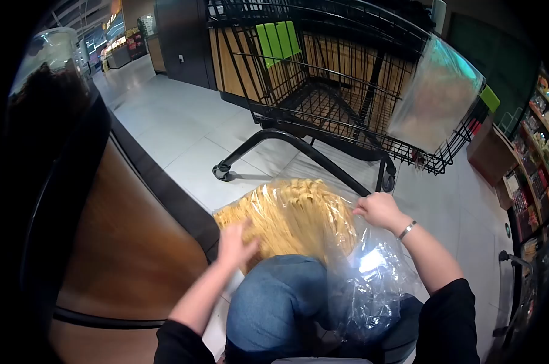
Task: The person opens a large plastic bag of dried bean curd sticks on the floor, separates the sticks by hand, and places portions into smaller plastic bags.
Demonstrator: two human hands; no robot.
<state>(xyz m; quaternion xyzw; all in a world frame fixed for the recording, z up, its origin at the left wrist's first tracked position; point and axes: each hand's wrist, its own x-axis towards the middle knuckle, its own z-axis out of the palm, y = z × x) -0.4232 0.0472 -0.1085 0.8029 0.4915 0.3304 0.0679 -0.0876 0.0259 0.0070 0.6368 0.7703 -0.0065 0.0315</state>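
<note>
A large clear plastic bag (286, 212) full of long yellow strips, whose exact kind I cannot make out, lies in front of my knees. Its loose, shiny mouth end (371, 285) drapes over my right leg. My right hand (380, 210) is closed, pinching the film at the bag's right upper side. At the bag's left side is my left hand (237, 244), slightly blurred, with its fingers apart; whether it touches the film is unclear. My raised knee (274, 291) in blue jeans hides the lower part of the bag.
A black wire shopping cart (323, 85) stands just beyond the bag, with a filled clear bag (438, 97) hanging at its right end. A wood-panelled counter (122, 242) rises close on my left. Stocked shelves (535, 145) line the right side.
</note>
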